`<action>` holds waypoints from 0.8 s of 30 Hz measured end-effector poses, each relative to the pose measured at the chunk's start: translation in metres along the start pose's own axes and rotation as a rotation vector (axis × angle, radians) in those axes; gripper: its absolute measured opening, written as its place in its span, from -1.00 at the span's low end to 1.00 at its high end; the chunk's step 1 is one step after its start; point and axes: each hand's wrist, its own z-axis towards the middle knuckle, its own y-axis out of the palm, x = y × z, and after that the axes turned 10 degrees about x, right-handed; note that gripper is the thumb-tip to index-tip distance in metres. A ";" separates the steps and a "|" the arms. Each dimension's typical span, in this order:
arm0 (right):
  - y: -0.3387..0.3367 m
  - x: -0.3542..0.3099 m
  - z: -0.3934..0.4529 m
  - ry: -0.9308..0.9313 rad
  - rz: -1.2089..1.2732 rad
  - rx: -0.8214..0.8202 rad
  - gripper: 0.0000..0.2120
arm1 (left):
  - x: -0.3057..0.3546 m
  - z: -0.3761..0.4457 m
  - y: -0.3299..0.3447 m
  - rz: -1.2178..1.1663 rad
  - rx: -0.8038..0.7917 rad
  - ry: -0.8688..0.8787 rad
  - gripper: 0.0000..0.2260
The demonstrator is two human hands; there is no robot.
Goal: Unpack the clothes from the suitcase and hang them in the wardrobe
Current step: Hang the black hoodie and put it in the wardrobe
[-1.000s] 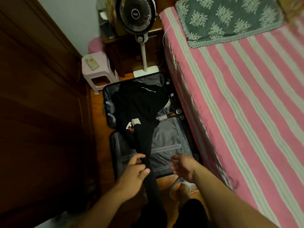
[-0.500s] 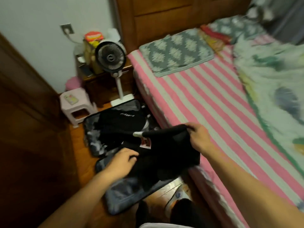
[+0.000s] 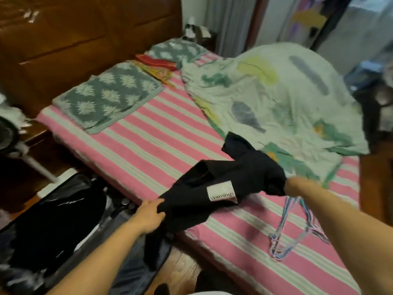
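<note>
A black garment (image 3: 229, 177) with a white label lies stretched over the near edge of the pink striped bed (image 3: 148, 150). My left hand (image 3: 150, 215) grips its lower end at the bed's edge. My right hand is hidden under the garment's other end (image 3: 274, 184), and only the forearm shows. The open suitcase (image 3: 25, 277) lies on the floor at lower left, with another black garment (image 3: 53, 222) in it. A bundle of thin wire hangers (image 3: 297, 233) lies on the bed under my right forearm.
A crumpled pale green printed quilt (image 3: 276, 99) covers the bed's far right. Two grey patterned pillows (image 3: 106, 96) lie by the wooden headboard (image 3: 74, 39). A fan stand (image 3: 32, 160) rises at left beside the suitcase. Wooden floor shows between suitcase and bed.
My view has swung right from the suitcase to the bed. Both hands have carried the black garment out of the suitcase and onto the bed.
</note>
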 end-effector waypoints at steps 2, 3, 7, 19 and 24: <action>0.030 0.021 0.013 -0.082 -0.023 -0.047 -0.58 | 0.025 0.015 0.024 0.052 -0.064 -0.017 -0.51; 0.038 0.025 0.013 -0.132 0.017 -0.076 -0.62 | 0.039 0.020 0.032 0.065 -0.083 -0.017 -0.54; 0.075 0.034 0.032 -0.187 0.147 -0.209 -0.64 | 0.075 0.050 0.061 0.106 -0.121 -0.039 -0.63; 0.204 0.014 0.027 0.230 0.607 -0.411 -0.67 | 0.120 0.219 0.180 0.263 -0.281 0.068 -0.60; 0.247 0.045 0.007 0.468 0.722 -0.407 -0.71 | 0.130 0.225 0.229 0.334 -0.379 0.103 -0.52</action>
